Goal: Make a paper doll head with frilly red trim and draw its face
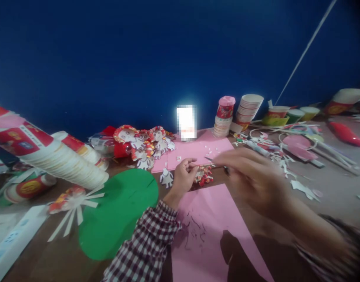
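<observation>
My left hand (184,176), in a checked sleeve, is closed in a pinch near the middle of the table. Whatever lies between its thumb and fingertips is too small to make out. Just right of it, my right hand (253,178) is smeared by motion, its fingers closed on what look like scissors (208,158) with thin dark blades pointing left. Below the fingertips lies a heap of red and yellow paper scraps (203,178). A pink sheet (203,231) with dark snippets is in front, and a small white paper figure (167,178) lies left of my left hand.
A green paper shape (118,215) and a leaning stack of paper cups (65,164) occupy the left. Decorated paper figures (144,147) lie behind. More cup stacks (248,111), white scraps (304,190) and a red object (347,134) are at right. A blue wall (138,58) rises behind.
</observation>
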The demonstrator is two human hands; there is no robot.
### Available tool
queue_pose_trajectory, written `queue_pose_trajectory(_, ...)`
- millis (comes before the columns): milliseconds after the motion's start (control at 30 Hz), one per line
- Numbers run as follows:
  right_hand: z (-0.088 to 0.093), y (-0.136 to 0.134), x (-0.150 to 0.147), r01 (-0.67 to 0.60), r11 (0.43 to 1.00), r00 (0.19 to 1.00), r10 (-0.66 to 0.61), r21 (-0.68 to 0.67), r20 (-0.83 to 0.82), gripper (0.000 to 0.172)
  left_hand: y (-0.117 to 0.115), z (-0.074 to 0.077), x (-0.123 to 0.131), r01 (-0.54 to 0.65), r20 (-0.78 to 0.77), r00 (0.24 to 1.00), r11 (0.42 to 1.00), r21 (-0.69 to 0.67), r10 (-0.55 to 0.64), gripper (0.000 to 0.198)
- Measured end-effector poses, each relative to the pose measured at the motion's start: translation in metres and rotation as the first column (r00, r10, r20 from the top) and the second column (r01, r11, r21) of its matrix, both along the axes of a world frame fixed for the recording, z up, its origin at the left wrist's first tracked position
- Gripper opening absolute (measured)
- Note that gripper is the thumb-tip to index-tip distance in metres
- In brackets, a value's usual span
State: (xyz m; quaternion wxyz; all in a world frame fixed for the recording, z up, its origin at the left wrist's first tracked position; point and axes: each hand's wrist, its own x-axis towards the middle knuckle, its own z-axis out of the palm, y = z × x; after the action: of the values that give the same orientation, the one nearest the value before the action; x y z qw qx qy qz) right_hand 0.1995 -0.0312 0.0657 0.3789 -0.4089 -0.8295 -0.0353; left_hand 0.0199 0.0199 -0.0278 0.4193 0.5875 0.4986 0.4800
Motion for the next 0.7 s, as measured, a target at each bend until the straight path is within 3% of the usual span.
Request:
queue_pose_trajectory(133, -0.037, 0.035, -0.008, 0.093, 0.99, 0.987, -0.077, -0.105, 0.143, 0.032, -0.001, 0.0, -0.001, 0.003, 0.024, 1.0, 1.0, -0.014, -0.003, 0.029)
queue_pose_trajectory(200, -0.059, 0.043, -0.01, 0.154, 0.982, 0.968, -0.127, -0.113, 0.215, 0.029, -0.001, 0.001, -0.001, 0.007, 0.043, 0.999, 1.0, -0.023, -0.006, 0.031)
queue_pose_trajectory(267, -0.073, 0.045, -0.01, 0.139, 0.985, 0.954, -0.107, -0.098, 0.279, 0.026, -0.002, 0.002, -0.002, 0.003, 0.052, 0.999, 1.0, -0.014, -0.002, 0.031)
queue_pose_trajectory(433, -0.076, 0.041, -0.006, 0.152, 0.987, 0.957, -0.135, -0.046, 0.256, 0.027, -0.002, 0.002, -0.002, -0.014, 0.067, 0.998, 1.0, -0.008, 0.015, 0.032)
queue_pose_trajectory(700, -0.076, 0.044, -0.004, 0.146, 0.984, 0.958, -0.116, -0.101, 0.261, 0.019, -0.002, 0.001, -0.001, 0.04, 0.063, 0.997, 0.999, 0.017, -0.041, 0.032)
